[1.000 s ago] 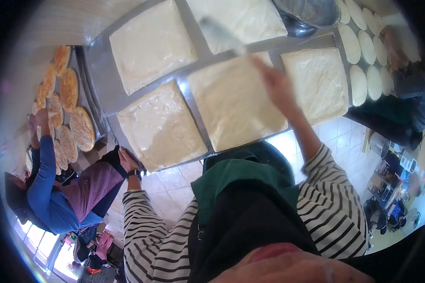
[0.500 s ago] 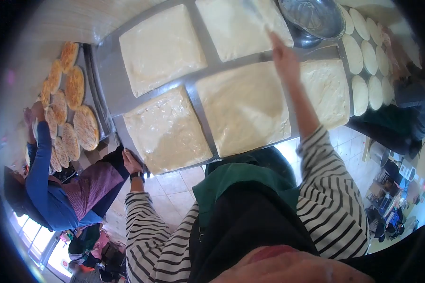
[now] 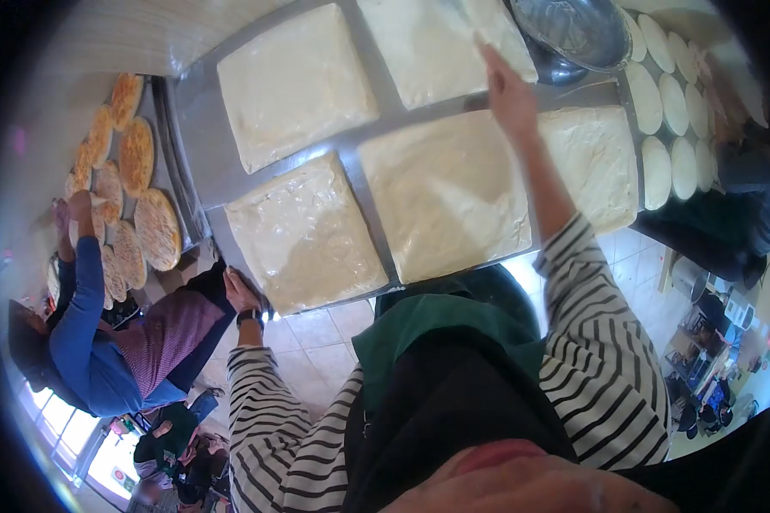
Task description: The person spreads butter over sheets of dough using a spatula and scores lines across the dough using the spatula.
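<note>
My right hand reaches over the far middle dough sheet, its fingers closed. A faint blurred streak runs ahead of the fingertips; what they hold I cannot make out. My left hand, with a dark watch on the wrist, rests at the table's near left corner, fingers stretched along the edge. Beside it lies a shiny, bumpy dough sheet. Smoother sheets lie around: one at the far left, one in the near middle, and one under my right forearm.
A metal bowl stands at the far right of the metal table. Several pale oval dough pieces lie beyond it. At left, a co-worker in blue handles topped, browned flatbreads. Another person stands at right.
My right hand has shifted slightly over the far middle sheet. My left hand stays at the corner. The co-worker's hands have moved a little over the flatbreads.
</note>
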Tool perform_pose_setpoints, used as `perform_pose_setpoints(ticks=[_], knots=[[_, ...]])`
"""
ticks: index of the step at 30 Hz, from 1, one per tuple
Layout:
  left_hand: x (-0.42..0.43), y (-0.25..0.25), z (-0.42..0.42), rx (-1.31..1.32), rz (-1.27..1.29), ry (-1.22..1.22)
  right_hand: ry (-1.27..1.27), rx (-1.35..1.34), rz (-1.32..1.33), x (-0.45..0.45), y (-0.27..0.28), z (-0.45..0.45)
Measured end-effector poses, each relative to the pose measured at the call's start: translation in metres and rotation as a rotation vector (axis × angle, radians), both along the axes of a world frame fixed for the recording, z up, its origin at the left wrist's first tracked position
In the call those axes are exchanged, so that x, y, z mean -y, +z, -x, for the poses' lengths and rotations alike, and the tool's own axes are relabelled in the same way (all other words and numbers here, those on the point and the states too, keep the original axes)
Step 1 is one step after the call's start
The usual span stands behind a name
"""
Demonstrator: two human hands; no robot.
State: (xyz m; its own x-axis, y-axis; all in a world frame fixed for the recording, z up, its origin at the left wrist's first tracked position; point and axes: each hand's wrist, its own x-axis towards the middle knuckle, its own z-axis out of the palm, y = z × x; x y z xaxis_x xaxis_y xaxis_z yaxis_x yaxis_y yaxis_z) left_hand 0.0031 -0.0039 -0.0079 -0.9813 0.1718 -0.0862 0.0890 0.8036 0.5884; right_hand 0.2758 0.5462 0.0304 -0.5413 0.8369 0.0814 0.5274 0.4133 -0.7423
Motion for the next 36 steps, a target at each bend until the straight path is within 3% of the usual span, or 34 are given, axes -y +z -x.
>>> perform_pose_setpoints(ticks=[3,5,8,10,12,14,17,19,22,23,28,30,33,34,36], knots=[[-0.005,0.005,-0.002,0.048,0.018,-0.018,-0.125,0.028,-0.079,-0.024,0.005,0.012],[0.001,-0.001,0.002,0.041,0.017,-0.038,0.008,0.353,-0.076,-0.014,0.007,0.034],[0.018,-0.020,0.013,0.050,-0.032,-0.024,0.090,0.428,-0.081,0.024,0.026,0.030],[0.014,-0.017,0.011,0.052,-0.041,-0.032,0.126,0.492,-0.079,0.033,-0.008,-0.009],[0.011,-0.013,0.009,0.057,-0.046,-0.030,0.114,0.412,-0.249,0.060,0.009,-0.054],[0.007,-0.008,0.006,0.100,-0.043,0.003,0.057,0.286,-0.246,0.063,0.031,-0.095],[-0.002,0.001,-0.001,0.096,-0.056,0.004,-0.100,0.483,-0.440,0.043,0.030,-0.138],[0.001,-0.007,0.001,0.075,-0.064,0.009,-0.217,0.545,-0.432,0.025,0.024,-0.152],[0.011,-0.012,0.010,0.082,-0.066,0.003,-0.230,0.454,-0.411,0.047,0.018,-0.154],[0.012,-0.013,0.010,0.117,-0.066,-0.010,-0.224,0.296,-0.314,0.066,0.023,-0.153],[0.007,-0.012,0.005,0.038,-0.044,-0.006,-0.129,0.353,-0.029,0.121,0.059,-0.163],[0.010,-0.015,0.008,0.044,-0.064,0.026,-0.054,0.035,-0.014,0.117,0.057,-0.174],[0.011,-0.015,0.009,0.026,-0.018,-0.032,-0.262,0.044,0.048,0.085,0.064,-0.168],[0.015,-0.020,0.012,0.029,-0.040,-0.031,-0.260,0.052,-0.061,0.077,0.051,-0.166],[0.018,-0.024,0.017,0.030,-0.062,-0.034,-0.222,0.110,-0.033,0.091,0.034,-0.159]])
